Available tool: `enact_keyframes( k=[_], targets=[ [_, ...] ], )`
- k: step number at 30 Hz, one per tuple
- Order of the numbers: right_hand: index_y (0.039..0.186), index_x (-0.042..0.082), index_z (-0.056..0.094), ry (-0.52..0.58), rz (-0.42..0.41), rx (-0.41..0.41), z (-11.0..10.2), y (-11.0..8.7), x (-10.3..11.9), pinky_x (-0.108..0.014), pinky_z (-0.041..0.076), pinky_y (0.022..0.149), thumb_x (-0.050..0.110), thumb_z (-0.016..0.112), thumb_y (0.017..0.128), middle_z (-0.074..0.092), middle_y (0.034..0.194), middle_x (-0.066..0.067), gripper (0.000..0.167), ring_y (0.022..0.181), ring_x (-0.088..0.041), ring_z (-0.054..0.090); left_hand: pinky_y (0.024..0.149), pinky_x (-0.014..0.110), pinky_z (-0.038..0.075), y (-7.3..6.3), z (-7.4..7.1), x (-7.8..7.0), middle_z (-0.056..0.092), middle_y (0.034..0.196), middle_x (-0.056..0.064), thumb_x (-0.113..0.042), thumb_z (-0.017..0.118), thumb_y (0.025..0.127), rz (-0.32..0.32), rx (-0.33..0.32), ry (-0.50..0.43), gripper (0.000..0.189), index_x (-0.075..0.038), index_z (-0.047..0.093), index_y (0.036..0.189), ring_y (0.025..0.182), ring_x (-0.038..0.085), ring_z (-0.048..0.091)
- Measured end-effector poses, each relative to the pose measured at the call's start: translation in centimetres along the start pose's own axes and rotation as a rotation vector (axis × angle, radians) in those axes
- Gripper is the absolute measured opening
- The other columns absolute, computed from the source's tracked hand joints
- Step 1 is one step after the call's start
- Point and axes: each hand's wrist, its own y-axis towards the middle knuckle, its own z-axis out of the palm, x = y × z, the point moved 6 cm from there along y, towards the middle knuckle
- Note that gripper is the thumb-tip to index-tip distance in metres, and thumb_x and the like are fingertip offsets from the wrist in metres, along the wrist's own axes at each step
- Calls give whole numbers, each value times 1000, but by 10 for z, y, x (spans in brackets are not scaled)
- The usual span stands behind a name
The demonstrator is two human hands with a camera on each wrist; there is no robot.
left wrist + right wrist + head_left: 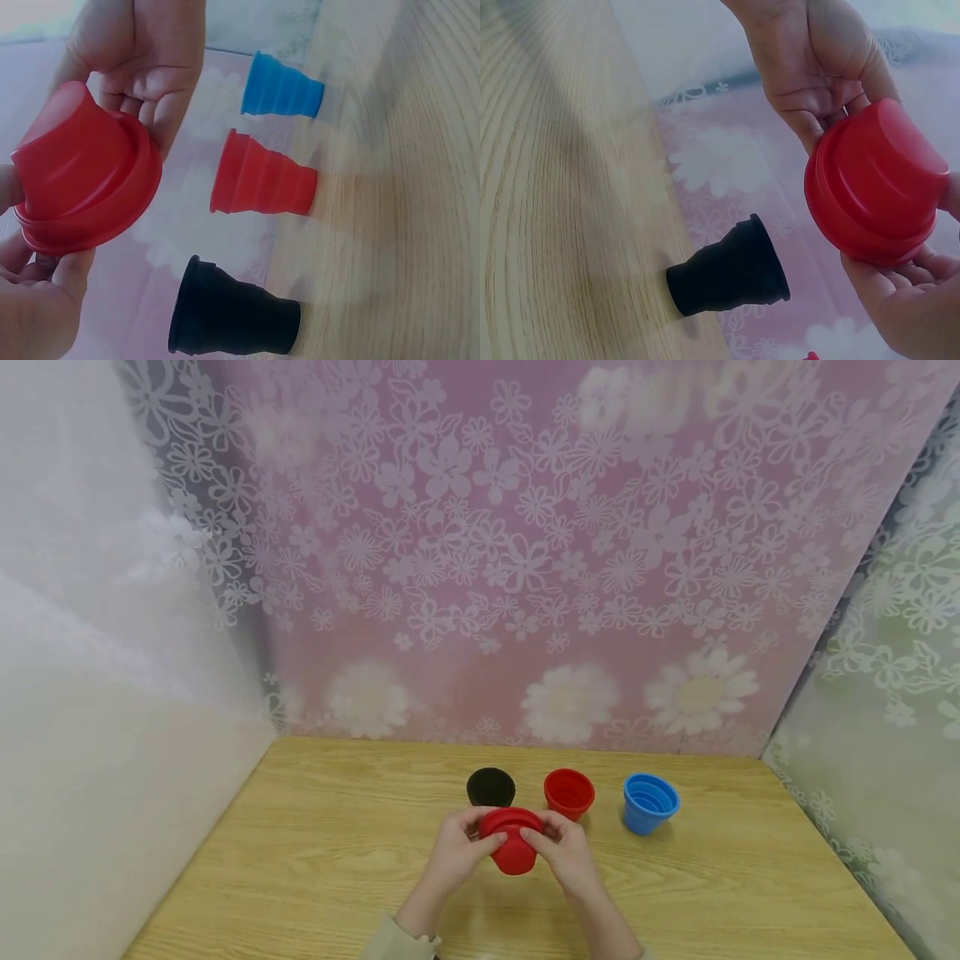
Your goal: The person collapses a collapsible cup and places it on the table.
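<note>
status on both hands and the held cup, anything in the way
Left hand, right hand: both gripping red collapsible cup, off table. Black cup, second red cup, blue cup standing beyond. No obstruction seen.

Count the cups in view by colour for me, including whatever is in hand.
Red: 2 (a held red cup, gripped by the left hand and right hand, and a standing red cup on the table)
Black: 1, a standing black cup
Blue: 1, a standing blue cup
Total: 4 cups
</note>
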Motion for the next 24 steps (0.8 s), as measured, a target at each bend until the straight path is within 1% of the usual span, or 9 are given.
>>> enact_keyframes(
  k=[3,8,12,15,16,19,22,24],
  targets=[
    [104,-10,55,-15,-11,-11,-1,0,0,-27,50,69,5,61,82,61,88,-13,27,77,-21,56,67,28,51,0,1,0,60,94,15,2,61,80,40,-13,30,25,7,59,105,81,21,58],
    [104,-9,55,-19,-25,-23,-1,-1,0,-27,50,69,7,61,83,61,88,-14,28,76,-21,57,66,27,51,-1,1,0,59,93,15,0,63,80,116,-47,66,25,7,59,104,81,17,58],
    [105,-8,56,-19,-33,-36,-2,-2,1,-27,50,70,10,60,84,61,90,-14,28,77,-21,58,62,25,51,-2,2,-4,60,90,16,1,62,80,195,-74,121,23,7,60,102,77,15,57],
    [106,-9,55,5,-46,-29,-3,-3,3,-27,50,70,8,58,85,62,90,-15,28,76,-19,59,59,23,51,-3,4,-8,60,87,17,2,62,80,262,-89,176,22,9,59,100,75,17,57],
    [107,-11,54,16,-53,-19,-3,-3,3,-27,50,70,6,57,85,61,91,-15,28,76,-18,59,59,22,51,-3,4,-9,60,87,18,3,62,80,275,-94,190,22,9,59,100,75,18,57],
    [110,-13,50,57,-62,35,-4,-4,4,-28,50,72,2,54,86,60,93,-16,29,78,-16,59,58,21,50,-3,3,-10,61,87,17,3,61,80,287,-110,219,21,9,59,100,75,21,58],
    [114,-14,47,75,-65,93,-5,-4,4,-29,49,74,2,54,86,59,97,-16,33,81,-16,59,59,21,50,-3,2,-9,61,89,16,2,61,81,264,-113,225,21,8,59,101,76,22,58],
    [116,-13,47,77,-67,117,-6,-4,4,-29,49,75,4,55,86,59,99,-17,35,83,-17,59,60,22,51,-2,2,-8,61,89,16,1,60,81,252,-110,228,22,7,59,102,77,23,58]
  ],
)
